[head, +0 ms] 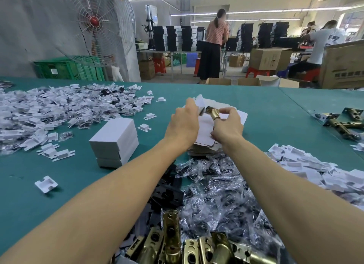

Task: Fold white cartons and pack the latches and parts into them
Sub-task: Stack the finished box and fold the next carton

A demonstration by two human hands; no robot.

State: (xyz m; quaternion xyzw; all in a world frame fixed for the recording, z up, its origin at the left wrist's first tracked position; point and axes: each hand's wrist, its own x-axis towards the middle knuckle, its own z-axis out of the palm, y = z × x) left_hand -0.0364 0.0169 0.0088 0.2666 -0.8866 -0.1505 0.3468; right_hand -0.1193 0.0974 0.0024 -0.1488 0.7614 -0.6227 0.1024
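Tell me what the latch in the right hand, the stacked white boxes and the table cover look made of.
Latch: metal, glossy brass-coloured finish, bright glints. Stacked boxes: probably matte white cardboard, crisp folded edges. Table cover: likely teal felt or fabric, dull with no shine.

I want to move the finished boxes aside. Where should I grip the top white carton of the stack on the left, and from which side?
Probably from above, thumb and fingers across the two long side faces of the top carton. It lies flat and square on the cartons below, its top bare and both long sides free above the green table.
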